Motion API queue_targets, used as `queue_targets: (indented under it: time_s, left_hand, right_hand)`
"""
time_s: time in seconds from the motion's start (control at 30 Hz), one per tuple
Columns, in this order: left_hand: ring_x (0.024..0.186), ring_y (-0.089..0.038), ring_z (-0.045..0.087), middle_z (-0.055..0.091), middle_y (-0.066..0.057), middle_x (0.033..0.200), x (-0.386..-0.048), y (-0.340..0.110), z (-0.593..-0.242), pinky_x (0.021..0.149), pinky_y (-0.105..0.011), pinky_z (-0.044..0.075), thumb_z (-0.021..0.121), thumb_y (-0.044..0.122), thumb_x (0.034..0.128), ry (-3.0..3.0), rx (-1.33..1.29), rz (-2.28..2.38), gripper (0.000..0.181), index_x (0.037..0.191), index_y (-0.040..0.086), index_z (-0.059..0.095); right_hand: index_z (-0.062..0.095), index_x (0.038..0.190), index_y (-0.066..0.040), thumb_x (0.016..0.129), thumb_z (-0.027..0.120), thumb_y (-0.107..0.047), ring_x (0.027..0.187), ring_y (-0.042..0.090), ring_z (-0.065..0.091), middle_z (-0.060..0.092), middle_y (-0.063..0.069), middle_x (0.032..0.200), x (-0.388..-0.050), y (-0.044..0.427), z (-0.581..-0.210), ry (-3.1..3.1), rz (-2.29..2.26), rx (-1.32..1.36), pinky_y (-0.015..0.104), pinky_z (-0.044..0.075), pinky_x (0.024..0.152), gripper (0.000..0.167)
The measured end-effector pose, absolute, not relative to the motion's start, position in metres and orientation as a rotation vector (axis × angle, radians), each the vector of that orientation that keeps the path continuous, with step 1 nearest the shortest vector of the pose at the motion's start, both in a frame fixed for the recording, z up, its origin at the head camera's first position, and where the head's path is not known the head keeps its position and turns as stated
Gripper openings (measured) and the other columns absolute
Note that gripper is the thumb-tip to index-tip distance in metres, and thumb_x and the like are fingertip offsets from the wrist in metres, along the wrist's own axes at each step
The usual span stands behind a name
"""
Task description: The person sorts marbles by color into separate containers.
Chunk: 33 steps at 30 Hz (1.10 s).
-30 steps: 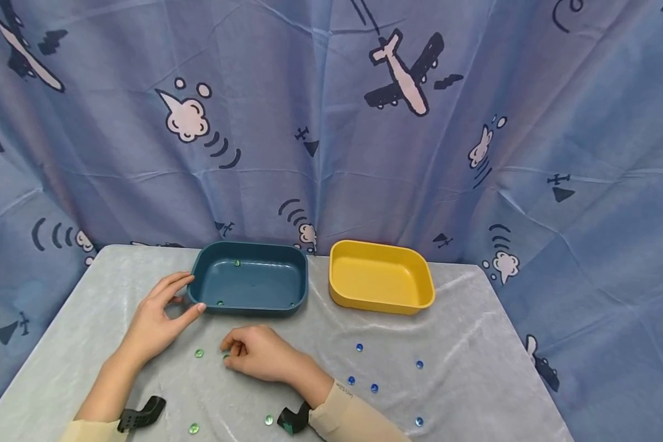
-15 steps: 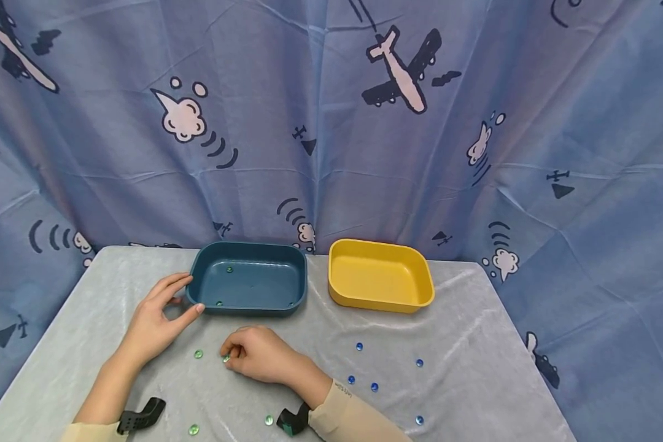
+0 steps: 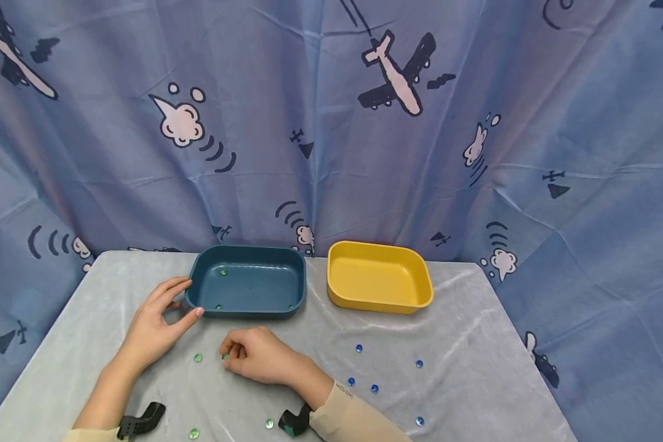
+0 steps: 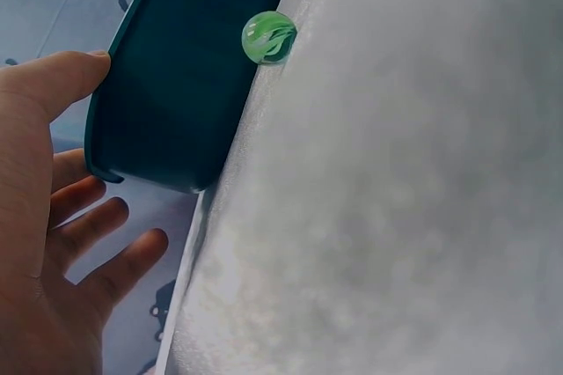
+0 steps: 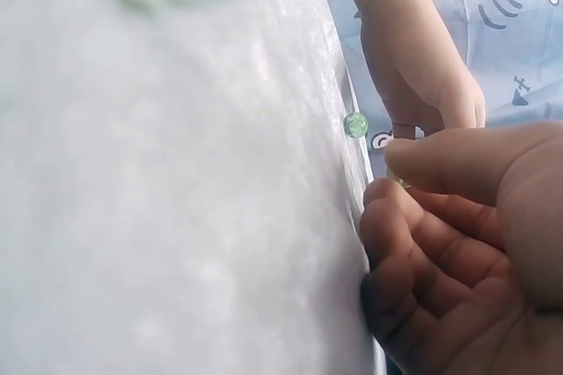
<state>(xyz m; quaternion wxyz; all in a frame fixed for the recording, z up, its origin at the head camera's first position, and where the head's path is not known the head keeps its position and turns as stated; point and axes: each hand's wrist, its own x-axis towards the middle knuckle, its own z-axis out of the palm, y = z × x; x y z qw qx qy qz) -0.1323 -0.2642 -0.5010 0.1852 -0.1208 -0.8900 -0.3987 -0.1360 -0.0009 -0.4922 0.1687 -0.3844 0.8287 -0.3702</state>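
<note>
My left hand (image 3: 153, 331) rests at the left end of a dark teal tray (image 3: 248, 314). In the left wrist view its thumb touches the tray's rim and the other fingers are spread loosely beside the corner. My right hand (image 3: 262, 356) is over the cloth in front of the tray, pinching a green glass marble (image 3: 225, 356) between thumb and fingertips. The right wrist view mostly hides that marble behind the thumb. Inside the tray lie three green marbles, one toward the back left (image 3: 223, 272). Another green marble (image 3: 198, 357) lies on the cloth between the hands.
Two more green marbles lie near the front, one left (image 3: 194, 433) and one by the right wrist (image 3: 269, 423). Several blue marbles (image 3: 374, 388) are scattered on the right. A yellow tray (image 3: 381, 305) stands right of the teal one. A patterned curtain (image 3: 254, 123) hangs behind the table.
The marble at the back left of the teal tray has rolled left and a little forward. Both hands stay nearly in place; the head view has shifted slightly.
</note>
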Motion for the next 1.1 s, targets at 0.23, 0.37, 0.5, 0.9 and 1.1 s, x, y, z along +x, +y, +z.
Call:
queue_targets:
  time_s: [0.23, 0.37, 0.5, 0.9, 1.1]
  left_hand:
    - [0.115, -0.015, 0.063, 0.057, -0.013, 0.156, -0.131, -0.263, -0.504, 0.092, -0.012, 0.049, 0.090, 0.017, 0.0938, -2.499, -0.337, -1.123, 0.063, 0.150, 0.005, 0.065]
    - [0.116, -0.023, 0.065, 0.056, -0.014, 0.156, -0.132, -0.264, -0.504, 0.092, -0.013, 0.049, 0.089, 0.017, 0.0945, -2.502, -0.336, -1.119, 0.063, 0.151, 0.003, 0.064]
    - [0.114, -0.034, 0.067, 0.056, -0.015, 0.156, -0.133, -0.264, -0.504, 0.092, -0.014, 0.050, 0.089, 0.017, 0.0947, -2.506, -0.337, -1.115, 0.063, 0.151, 0.002, 0.064]
    - [0.117, -0.035, 0.068, 0.056, -0.014, 0.156, -0.132, -0.264, -0.503, 0.093, -0.011, 0.048, 0.090, 0.018, 0.0938, -2.509, -0.333, -1.116, 0.063, 0.150, 0.003, 0.065]
    - [0.117, -0.036, 0.069, 0.055, -0.014, 0.157, -0.131, -0.264, -0.502, 0.093, -0.015, 0.050, 0.089, 0.020, 0.0947, -2.523, -0.323, -1.127, 0.063, 0.151, 0.005, 0.064]
  right_hand:
    - [0.076, 0.110, -0.012, 0.100, 0.080, -0.011, 0.072, -0.008, 0.058, 0.065, -0.016, 0.084, -0.134, 0.001, -0.485, 2.335, -1.106, -1.106, 0.012, 0.053, 0.067, 0.011]
    - [0.076, 0.112, -0.011, 0.101, 0.079, -0.011, 0.073, -0.007, 0.058, 0.065, -0.015, 0.086, -0.135, 0.005, -0.472, 2.335, -1.154, -1.128, 0.013, 0.055, 0.067, 0.011]
    - [0.077, 0.115, -0.009, 0.103, 0.077, -0.013, 0.076, -0.005, 0.059, 0.066, -0.014, 0.090, -0.138, 0.011, -0.459, 2.335, -1.222, -1.114, 0.015, 0.056, 0.069, 0.012]
    - [0.078, 0.115, -0.009, 0.104, 0.076, -0.011, 0.076, 0.003, 0.061, 0.069, -0.009, 0.091, -0.149, 0.038, -0.440, 2.407, -1.475, -0.973, 0.021, 0.056, 0.066, 0.011]
    - [0.077, 0.116, -0.009, 0.104, 0.076, -0.012, 0.076, 0.007, 0.061, 0.070, -0.007, 0.092, -0.160, 0.053, -0.436, 2.470, -1.513, -0.924, 0.023, 0.054, 0.065, 0.012]
